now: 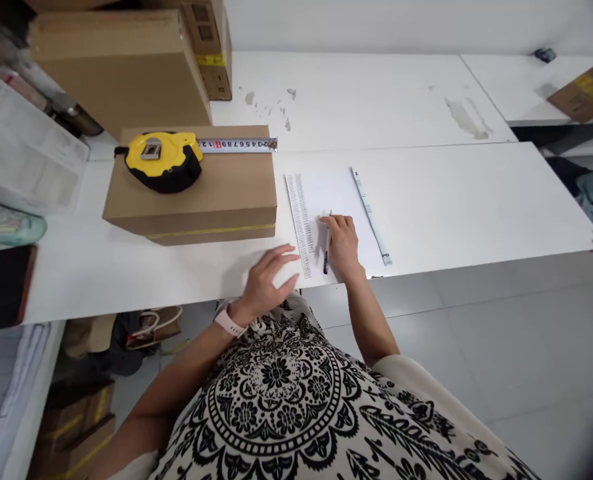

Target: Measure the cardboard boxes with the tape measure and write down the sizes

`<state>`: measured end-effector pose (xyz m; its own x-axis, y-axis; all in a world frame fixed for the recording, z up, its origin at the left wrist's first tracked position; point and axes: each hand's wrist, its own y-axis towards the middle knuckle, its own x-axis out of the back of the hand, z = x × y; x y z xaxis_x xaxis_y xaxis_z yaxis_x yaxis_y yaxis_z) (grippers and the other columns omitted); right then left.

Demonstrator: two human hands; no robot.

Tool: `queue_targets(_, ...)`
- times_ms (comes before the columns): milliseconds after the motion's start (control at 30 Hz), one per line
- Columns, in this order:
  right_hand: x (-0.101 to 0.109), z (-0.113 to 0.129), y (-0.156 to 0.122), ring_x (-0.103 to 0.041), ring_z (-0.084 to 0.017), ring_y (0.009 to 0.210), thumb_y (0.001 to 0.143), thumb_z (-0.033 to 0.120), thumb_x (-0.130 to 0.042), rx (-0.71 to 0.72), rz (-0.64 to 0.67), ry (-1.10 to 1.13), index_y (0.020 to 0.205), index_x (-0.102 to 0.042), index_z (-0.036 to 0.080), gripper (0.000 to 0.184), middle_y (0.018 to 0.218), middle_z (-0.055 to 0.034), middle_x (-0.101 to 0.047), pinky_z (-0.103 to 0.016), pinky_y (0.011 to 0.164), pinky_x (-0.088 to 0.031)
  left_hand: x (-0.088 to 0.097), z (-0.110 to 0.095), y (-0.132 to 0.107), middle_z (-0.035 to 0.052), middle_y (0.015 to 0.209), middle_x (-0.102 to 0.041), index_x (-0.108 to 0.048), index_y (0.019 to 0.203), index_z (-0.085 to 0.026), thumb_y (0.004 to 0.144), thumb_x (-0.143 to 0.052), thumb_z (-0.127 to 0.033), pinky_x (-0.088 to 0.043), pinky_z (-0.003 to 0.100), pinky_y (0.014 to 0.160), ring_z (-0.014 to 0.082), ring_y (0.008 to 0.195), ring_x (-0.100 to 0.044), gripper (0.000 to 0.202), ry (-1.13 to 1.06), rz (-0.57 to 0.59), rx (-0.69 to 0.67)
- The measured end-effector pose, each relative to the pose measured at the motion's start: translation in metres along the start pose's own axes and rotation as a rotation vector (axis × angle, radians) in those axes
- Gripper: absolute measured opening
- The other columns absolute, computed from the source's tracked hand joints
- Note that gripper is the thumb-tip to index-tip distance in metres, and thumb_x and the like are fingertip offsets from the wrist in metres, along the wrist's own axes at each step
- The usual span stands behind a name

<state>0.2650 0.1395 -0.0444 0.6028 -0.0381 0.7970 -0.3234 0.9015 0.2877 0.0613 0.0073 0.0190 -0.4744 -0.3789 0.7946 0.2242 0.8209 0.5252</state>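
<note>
My right hand [345, 243] rests on a white sheet of paper [339, 190], its fingers curled around a pen [327, 250]. Rows of small print run down the sheet's left side, and a pale printed strip [371, 217] lies along its right side. My left hand [270, 280], with a pink watch band at the wrist, is open at the table's front edge, fingertips near the paper's left side. Beyond it stands a closed cardboard box [226, 190]. On its top lies a yellow and black tape measure [169, 160], its blade [236, 145] pulled out to the box's right edge.
More cardboard boxes [116, 73] are stacked at the back left. A clear plastic bin [26, 143], a green pouch [9, 222] and a dark phone [6, 287] are on the left. The white table [456, 207] extends right, towards another box [589, 90].
</note>
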Motion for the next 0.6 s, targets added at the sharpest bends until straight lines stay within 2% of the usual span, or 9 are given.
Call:
queue_targets(33,0.0,-0.002,0.005,-0.053,-0.032,0.112,0.094,0.004,-0.036,0.015,0.016,-0.049,0.122,-0.069,0.022,0.047,0.119,-0.0149,-0.069,-0.047,0.091,-0.046,0.017,0.008,0.007,0.0057,0.124,-0.072,-0.055,0.124,-0.024,0.104,-0.054,-0.029,-0.06,0.035,0.104,0.0147,0.124,-0.066,0.021,0.005,-0.082,0.015)
queue_targets(100,0.0,-0.006,0.01,-0.054,-0.033,0.115,0.091,0.0,-0.036,0.029,0.028,-0.099,0.132,-0.066,0.023,0.055,0.125,-0.0151,-0.068,-0.049,0.093,-0.046,0.057,0.033,0.023,0.0072,0.129,-0.068,-0.055,0.126,-0.023,0.1,-0.06,-0.025,-0.056,0.048,0.108,0.0214,0.131,-0.061,0.027,0.043,-0.243,0.03)
queue_targets(200,0.003,-0.008,0.009,-0.057,-0.032,0.114,0.093,0.003,-0.035,0.021,-0.027,-0.079,0.143,-0.058,0.023,0.059,0.126,-0.0145,-0.068,-0.05,0.094,-0.05,0.114,0.084,0.045,0.0071,0.135,-0.065,-0.061,0.128,-0.023,0.089,-0.071,-0.032,-0.045,0.062,0.114,0.0306,0.132,-0.058,0.041,0.214,-0.448,0.004)
queue_targets(267,0.008,-0.006,0.007,-0.059,-0.032,0.114,0.098,0.011,-0.034,-0.005,-0.102,-0.02,0.148,-0.053,0.023,0.054,0.125,-0.0152,-0.069,-0.051,0.094,-0.052,0.141,0.12,0.053,0.0128,0.146,-0.057,-0.062,0.133,-0.018,0.076,-0.081,-0.042,-0.036,0.067,0.117,0.0396,0.14,-0.048,0.064,0.299,-0.4,0.136)
queue_targets(300,0.011,-0.004,0.006,-0.059,-0.032,0.116,0.101,0.017,-0.034,-0.017,-0.143,0.018,0.149,-0.051,0.023,0.052,0.125,-0.0153,-0.068,-0.052,0.094,-0.053,0.149,0.135,0.055,0.0127,0.15,-0.055,-0.06,0.136,-0.018,0.076,-0.081,-0.047,-0.031,0.067,0.12,0.0407,0.144,-0.044,0.07,0.281,-0.332,0.237)
queue_targets(333,0.014,-0.001,0.006,-0.06,-0.032,0.117,0.103,0.022,-0.035,-0.028,-0.181,0.06,0.151,-0.049,0.024,0.05,0.127,-0.0153,-0.068,-0.052,0.096,-0.054,0.154,0.149,0.056,0.0114,0.152,-0.053,-0.057,0.141,-0.019,0.08,-0.078,-0.05,-0.031,0.066,0.121,0.0394,0.146,-0.043,0.071,0.207,-0.247,0.355)
queue_targets(400,0.021,0.005,0.008,-0.061,-0.031,0.119,0.106,0.033,-0.037,-0.043,-0.241,0.146,0.152,-0.046,0.027,0.048,0.131,-0.0147,-0.067,-0.052,0.097,-0.055,0.156,0.167,0.055,0.011,0.151,-0.056,-0.053,0.145,-0.019,0.077,-0.08,-0.057,-0.037,0.064,0.119,0.0392,0.142,-0.048,0.082,0.031,-0.131,0.498)
queue_targets(500,0.028,0.019,0.018,-0.063,-0.029,0.119,0.106,0.043,-0.038,-0.052,-0.28,0.262,0.151,-0.046,0.029,0.048,0.135,-0.0139,-0.066,-0.05,0.095,-0.057,0.15,0.179,0.055,0.0128,0.153,-0.055,-0.046,0.151,-0.015,0.064,-0.089,-0.06,-0.039,0.063,0.118,0.0407,0.141,-0.05,0.107,-0.075,-0.047,0.527)
queue_targets(600,0.027,0.038,0.031,-0.063,-0.028,0.122,0.105,0.05,-0.04,-0.028,-0.271,0.381,0.149,-0.048,0.029,0.049,0.137,-0.0138,-0.066,-0.048,0.096,-0.058,0.144,0.181,0.06,0.0149,0.155,-0.052,-0.04,0.155,-0.012,0.061,-0.093,-0.054,-0.036,0.062,0.12,0.0402,0.142,-0.048,0.116,-0.05,-0.054,0.514)
